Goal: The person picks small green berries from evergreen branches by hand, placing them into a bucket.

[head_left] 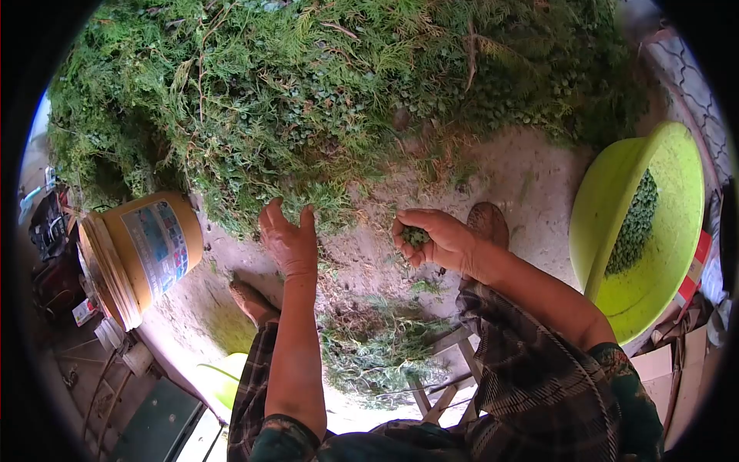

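My left hand (pixel 291 240) is at the near edge of a heap of cut conifer branches (pixel 308 100), its thumb and fingers apart with nothing visible between them. To its right, my right hand (pixel 440 240) is curled round a small clump of green seed cones (pixel 416 236), which shows between the fingers and palm. At the right stands a lime-green basin (pixel 627 289), tilted in view, with a pile of similar green cones (pixel 636 223) inside it.
A yellow bucket (pixel 181 242) with a printed label stands at the left. Loose sprigs (pixel 377 346) lie on the floor between my feet. Another lime-green container (pixel 222 377) shows at the lower left. Cardboard (pixel 658 369) is at the lower right.
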A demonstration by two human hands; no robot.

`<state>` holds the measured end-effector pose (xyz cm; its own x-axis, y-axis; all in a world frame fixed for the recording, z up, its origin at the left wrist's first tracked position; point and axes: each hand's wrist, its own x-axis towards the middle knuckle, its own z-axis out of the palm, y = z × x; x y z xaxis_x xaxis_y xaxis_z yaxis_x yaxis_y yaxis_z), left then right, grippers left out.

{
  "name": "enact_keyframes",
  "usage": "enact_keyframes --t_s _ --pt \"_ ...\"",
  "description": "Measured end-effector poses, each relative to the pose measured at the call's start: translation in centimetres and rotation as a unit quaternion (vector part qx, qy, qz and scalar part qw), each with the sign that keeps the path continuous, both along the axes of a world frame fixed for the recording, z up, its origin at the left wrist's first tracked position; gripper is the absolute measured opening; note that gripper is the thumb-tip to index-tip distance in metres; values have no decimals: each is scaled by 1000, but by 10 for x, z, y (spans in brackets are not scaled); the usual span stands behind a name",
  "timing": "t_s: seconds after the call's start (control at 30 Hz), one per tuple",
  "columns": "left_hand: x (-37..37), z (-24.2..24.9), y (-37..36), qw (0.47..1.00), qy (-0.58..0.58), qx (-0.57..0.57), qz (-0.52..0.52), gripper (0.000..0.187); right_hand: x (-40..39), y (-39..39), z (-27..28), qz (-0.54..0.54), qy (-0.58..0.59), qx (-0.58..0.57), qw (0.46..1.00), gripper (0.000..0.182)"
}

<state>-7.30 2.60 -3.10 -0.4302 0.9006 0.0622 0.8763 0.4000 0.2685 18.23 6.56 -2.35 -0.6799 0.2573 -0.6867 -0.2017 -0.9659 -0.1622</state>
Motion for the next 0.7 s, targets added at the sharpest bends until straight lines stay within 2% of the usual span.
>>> enact_keyframes --t_s 0.1,0.17,0.2,0.27,0.33,0.4,0.43,0.47,0.5,0.57,0.6,0.63,0.67,0.7 --pt "6 -5 -8 998 51 -28 20 53 4 1 -5 3 57 -33 998 30" --pt "6 -24 -19 976 40 -69 203 55 6 2 -6 10 80 -30 996 28" --pt "9 -21 -17 976 40 -71 203 55 6 2 -4 19 102 -29 994 27" --pt "15 -13 -10 957 -20 -166 238 49 2 3 4 37 73 -28 996 25" --pt "9 -21 -11 970 -24 -137 197 45 -3 6 13 52 43 -23 997 23" --pt "7 -17 -7 982 -29 -106 155 41 -6 5 18 60 15 45 997 22" --pt "5 -9 -4 982 -96 -84 140 37 -6 6 18 58 14 45 997 22" --pt "6 -1 -1 977 -161 -63 125 34 -6 7 18 53 10 101 993 22" --pt "9 7 2 977 -162 -62 123 34 -7 8 17 46 5 157 987 23" --pt "21 25 5 934 -344 76 63 21 -8 21 24 57 -3 187 981 22" --pt "33 43 8 933 -347 76 62 21 -8 28 31 71 -11 218 973 21" --pt "46 66 13 907 -411 56 77 18 -12 31 40 71 -15 220 973 21" --pt "56 83 16 876 -472 36 90 14 -19 33 51 26 -67 362 929 21" --pt "60 90 15 880 -470 22 67 14 -24 35 60 -20 -116 495 861 21"
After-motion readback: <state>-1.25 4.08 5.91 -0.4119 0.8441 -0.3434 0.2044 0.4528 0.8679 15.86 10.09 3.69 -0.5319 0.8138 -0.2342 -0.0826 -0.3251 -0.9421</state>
